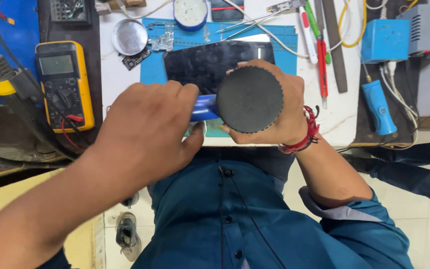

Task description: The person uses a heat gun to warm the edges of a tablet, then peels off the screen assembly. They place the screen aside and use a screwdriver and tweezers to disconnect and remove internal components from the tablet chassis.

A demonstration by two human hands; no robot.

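Two bare hands meet just above the near edge of the white desk (334,119), over the lap of a person in a dark teal shirt. The left hand (145,134) is clenched in a fist-like grip around a blue plastic handle (204,108), which pokes out between its thumb and fingers and points toward the other hand. The right hand (284,112), with a red thread band (308,130) at its wrist, grasps a round black ridged-edge disc (250,99), whose flat face turns up to the camera; the fingers curl behind it. The blue handle's far end disappears behind the disc, so whether the two are joined cannot be told.

Just beyond the hands, a dark glossy rectangular glass panel (205,62) lies on a blue work mat (279,45), partly hidden by the disc. To the left stands a yellow-cased digital multimeter (65,82). To the right lie a red-handled tool (322,62) and a blue-handled tool (378,107). Farther back sit a round metal dish (129,36), a round blue-rimmed tin (190,12) and a blue box (385,41).
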